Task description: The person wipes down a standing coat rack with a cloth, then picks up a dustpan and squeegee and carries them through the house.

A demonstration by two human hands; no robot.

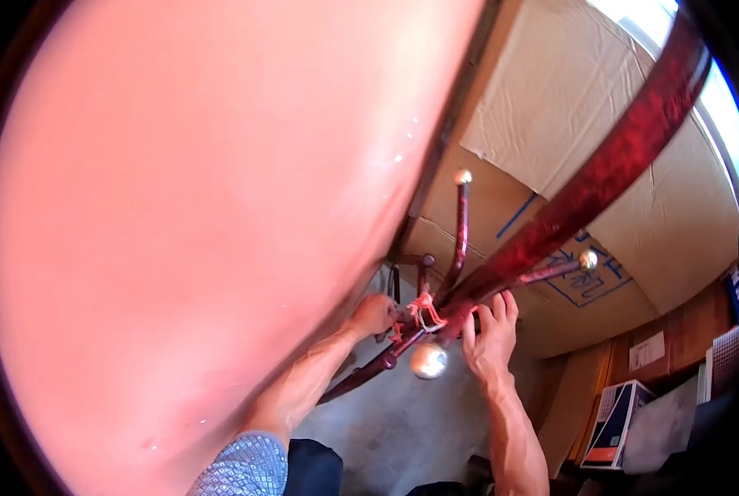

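Observation:
A dark red, mottled coat rack [588,178] slants from the upper right down to the centre, its short arms tipped with shiny balls. Red and white cord [425,312] is wound and knotted around it where the arms meet. My left hand [373,316] is closed just left of the cord, against the rack's dark parts. Its fingertips are partly hidden, so what they pinch is unclear. On the other side my right hand [492,335] has its fingers bent around the rack beside the cord, with some fingertips behind the pole.
A large pink, glossy surface [220,182] fills the left side, close to my left arm. Cardboard [551,91] with blue marker writing stands behind the rack. Boxes [617,426] sit at the lower right. Grey floor [402,438] shows below my hands.

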